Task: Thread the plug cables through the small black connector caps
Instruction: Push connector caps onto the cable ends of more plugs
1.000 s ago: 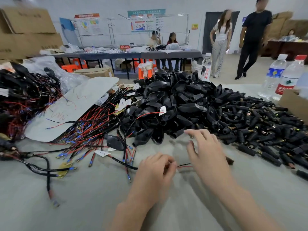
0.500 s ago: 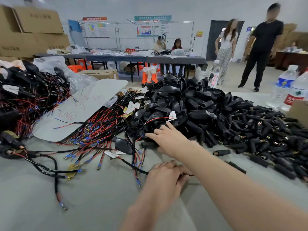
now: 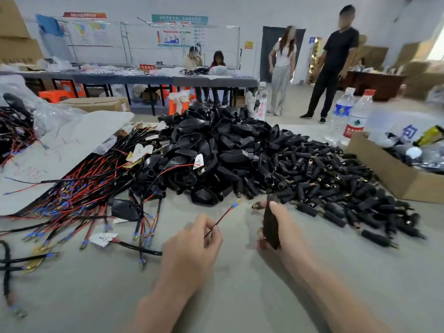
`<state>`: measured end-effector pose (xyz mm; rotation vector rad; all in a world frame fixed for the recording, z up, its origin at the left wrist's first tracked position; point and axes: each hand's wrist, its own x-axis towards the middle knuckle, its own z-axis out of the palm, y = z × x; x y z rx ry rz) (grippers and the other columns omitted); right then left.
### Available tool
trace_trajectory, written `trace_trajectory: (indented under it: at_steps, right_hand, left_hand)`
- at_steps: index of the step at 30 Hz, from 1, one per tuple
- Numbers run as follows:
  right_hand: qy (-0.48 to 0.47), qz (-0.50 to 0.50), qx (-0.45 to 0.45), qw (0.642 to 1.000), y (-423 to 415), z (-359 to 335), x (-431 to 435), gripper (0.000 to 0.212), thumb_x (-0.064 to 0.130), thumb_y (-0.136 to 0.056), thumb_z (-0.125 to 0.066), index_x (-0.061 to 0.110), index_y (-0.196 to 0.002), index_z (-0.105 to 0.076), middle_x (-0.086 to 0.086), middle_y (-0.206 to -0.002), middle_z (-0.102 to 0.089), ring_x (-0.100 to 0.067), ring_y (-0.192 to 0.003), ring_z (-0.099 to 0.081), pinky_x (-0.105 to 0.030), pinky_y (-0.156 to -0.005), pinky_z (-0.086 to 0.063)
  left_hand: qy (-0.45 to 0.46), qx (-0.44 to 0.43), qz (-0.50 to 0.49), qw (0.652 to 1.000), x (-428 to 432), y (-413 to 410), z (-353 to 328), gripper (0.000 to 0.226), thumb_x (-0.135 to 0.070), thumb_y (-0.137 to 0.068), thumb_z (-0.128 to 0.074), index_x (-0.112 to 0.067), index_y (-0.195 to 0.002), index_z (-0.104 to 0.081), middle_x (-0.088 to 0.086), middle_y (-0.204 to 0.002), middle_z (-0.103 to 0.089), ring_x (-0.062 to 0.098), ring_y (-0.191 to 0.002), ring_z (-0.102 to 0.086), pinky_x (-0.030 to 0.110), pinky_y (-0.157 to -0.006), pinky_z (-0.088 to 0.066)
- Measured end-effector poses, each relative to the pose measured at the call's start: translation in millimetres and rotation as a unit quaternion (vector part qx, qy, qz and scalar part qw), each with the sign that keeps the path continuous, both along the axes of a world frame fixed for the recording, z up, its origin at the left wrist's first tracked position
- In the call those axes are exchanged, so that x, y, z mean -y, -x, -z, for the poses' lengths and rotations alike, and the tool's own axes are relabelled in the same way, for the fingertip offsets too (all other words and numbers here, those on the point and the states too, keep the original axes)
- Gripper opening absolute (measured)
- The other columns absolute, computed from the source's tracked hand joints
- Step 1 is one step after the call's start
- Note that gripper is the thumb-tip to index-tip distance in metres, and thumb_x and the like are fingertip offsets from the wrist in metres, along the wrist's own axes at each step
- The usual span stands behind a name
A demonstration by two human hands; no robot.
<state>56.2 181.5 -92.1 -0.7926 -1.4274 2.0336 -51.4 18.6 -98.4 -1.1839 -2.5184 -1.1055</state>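
My left hand pinches a thin red and black cable whose tipped end points up and to the right. My right hand grips a black connector cap, held upright a short gap to the right of the cable tip. Behind the hands lies a big heap of black caps. To its right spreads a pile of small black barrel plugs. A bundle of red and black cables with blue tips lies at the left.
A cardboard box with bags stands at the right, two water bottles behind it. White sheets and tangled wires are far left. Two people stand beyond the table, two more sit at a far table.
My right hand came back from the heap with a black cap in it. My left hand lifted the cable end so it points toward the cap.
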Motion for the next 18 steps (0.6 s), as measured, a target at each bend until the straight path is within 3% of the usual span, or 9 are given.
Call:
trace_trajectory:
  at_steps: [2,4,7,9,11,14,18]
  right_hand:
    - [0.007,-0.026,-0.069,0.997,-4,2,3,0.045,0.046,-0.081,-0.071,0.011,-0.105,-0.058,-0.002,-0.074,-0.067,-0.023,-0.061,-0.068,-0.037,-0.056,-0.057]
    - [-0.021,-0.034,-0.08,0.996,-4,0,4,0.051,0.043,-0.072,-0.08,0.013,-0.103,-0.055,0.001,-0.081,-0.072,-0.023,-0.073,-0.073,-0.031,-0.055,-0.056]
    - [-0.045,-0.02,-0.08,0.996,4,1,4,0.036,0.04,-0.071,-0.082,0.024,-0.094,-0.06,-0.002,-0.083,-0.067,-0.017,-0.074,-0.069,-0.027,-0.055,-0.052]
    - [-0.034,-0.016,-0.093,0.995,10,3,4,0.033,0.038,-0.071,-0.083,0.034,-0.099,-0.066,-0.001,-0.084,-0.065,-0.013,-0.071,-0.063,-0.027,-0.06,-0.051]
    - [-0.026,-0.03,-0.108,0.993,11,6,4,0.036,0.032,-0.078,-0.082,0.04,-0.109,-0.067,0.003,-0.082,-0.065,-0.012,-0.071,-0.061,-0.028,-0.067,-0.051]
    - [-0.018,-0.04,-0.115,0.992,12,10,4,0.035,0.013,-0.092,-0.07,0.036,-0.118,-0.064,0.005,-0.079,-0.066,-0.012,-0.072,-0.062,-0.032,-0.077,-0.053]
    - [0.013,-0.045,-0.121,0.992,15,7,8,0.043,-0.009,-0.093,-0.056,0.025,-0.118,-0.064,-0.005,-0.084,-0.064,-0.025,-0.074,-0.062,-0.036,-0.072,-0.054]
  left_hand:
    - [-0.023,0.017,0.01,1.0,0,-6,-1,0.019,-0.042,-0.092,-0.051,-0.033,-0.08,-0.04,-0.008,-0.06,-0.056,0.013,-0.056,-0.05,0.03,-0.053,-0.038]
    - [-0.037,0.025,0.027,0.999,0,-10,-2,0.019,-0.039,-0.093,-0.053,-0.03,-0.08,-0.042,-0.008,-0.061,-0.056,0.013,-0.057,-0.051,0.027,-0.05,-0.034]
    - [-0.039,0.01,0.036,0.999,1,-14,-4,0.022,-0.034,-0.093,-0.056,-0.03,-0.078,-0.042,-0.011,-0.058,-0.051,0.011,-0.054,-0.047,0.023,-0.049,-0.028]
    - [-0.033,-0.002,0.043,0.999,0,-15,-5,0.022,-0.033,-0.092,-0.056,-0.032,-0.076,-0.041,-0.013,-0.057,-0.049,0.009,-0.053,-0.045,0.02,-0.048,-0.024]
    - [-0.025,0.002,0.058,0.998,-2,-15,-5,0.02,-0.034,-0.093,-0.054,-0.031,-0.078,-0.042,-0.011,-0.056,-0.049,0.01,-0.052,-0.045,0.022,-0.047,-0.027]
    - [-0.017,0.005,0.08,0.997,-3,-13,-5,0.019,-0.034,-0.095,-0.052,-0.029,-0.08,-0.042,-0.01,-0.054,-0.049,0.011,-0.051,-0.044,0.022,-0.05,-0.032]
    - [-0.011,0.013,0.095,0.995,-2,-13,-6,0.02,-0.034,-0.096,-0.05,-0.026,-0.078,-0.044,-0.008,-0.053,-0.046,0.012,-0.05,-0.042,0.023,-0.05,-0.03]
